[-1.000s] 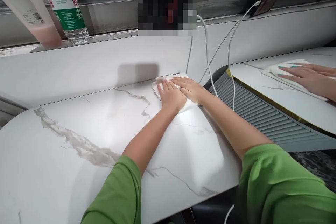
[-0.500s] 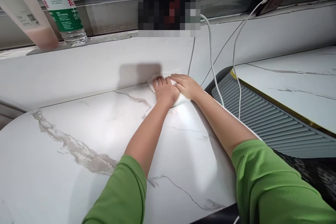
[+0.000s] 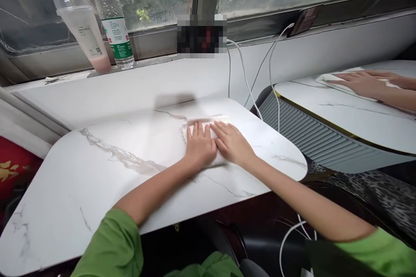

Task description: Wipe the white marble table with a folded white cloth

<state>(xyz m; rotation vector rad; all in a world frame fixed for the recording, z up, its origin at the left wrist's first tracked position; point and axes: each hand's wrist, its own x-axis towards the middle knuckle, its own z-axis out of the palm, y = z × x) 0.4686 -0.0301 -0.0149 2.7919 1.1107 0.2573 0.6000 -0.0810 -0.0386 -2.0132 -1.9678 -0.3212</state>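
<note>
A white cloth [image 3: 211, 161] lies on the white marbled table [image 3: 107, 190], partly hidden beneath both hands. My left hand [image 3: 200, 143] presses flat on its left part, fingers stretched out toward the window. Beside it, my right hand [image 3: 231, 142] lies flat on the cloth's right part, its fingers angled to the left. The two hands touch or nearly touch at the thumbs. Neither hand is wrapped round the cloth.
On the sill stand a plastic cup [image 3: 85, 34] with pink drink and a water bottle [image 3: 117, 37]. White cables [image 3: 243, 62] hang right of a blurred-out patch. At the second table [image 3: 357, 114], another person's hands [image 3: 367, 83] rest on a white cloth [image 3: 341, 78].
Both hands and the cloth have moved from the table's back edge toward me, to its middle. The view has drawn back, and the other person's hands now show on the right.
</note>
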